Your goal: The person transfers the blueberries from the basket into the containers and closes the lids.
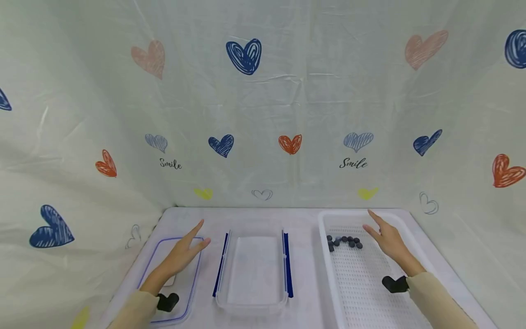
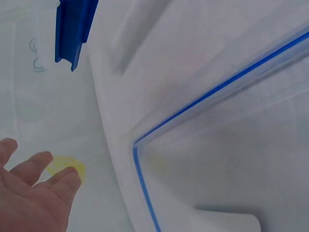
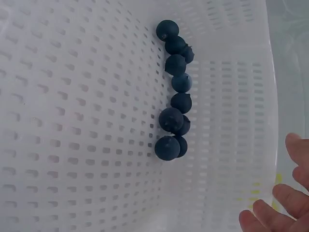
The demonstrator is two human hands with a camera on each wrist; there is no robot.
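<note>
My left hand [image 1: 183, 252], fingers extended and thumb apart, hovers over a clear lid [image 1: 196, 274] with a blue seal on the left of the table. Nothing is in its grasp. My right hand [image 1: 390, 240] is held over a white perforated basket [image 1: 361, 292], its fingers also extended and empty. Several blueberries [image 3: 171, 120] lie in a row along the basket's side in the right wrist view. Between the hands stands a clear plastic container [image 1: 252, 274] with blue side clips [image 1: 289, 269], and no contents show inside it.
A small white piece [image 1: 170, 280] shows at the lid, partly hidden by the left wrist. The table [image 1: 306, 256] is covered in white. Behind it hangs a pale curtain [image 1: 267, 114] printed with hearts.
</note>
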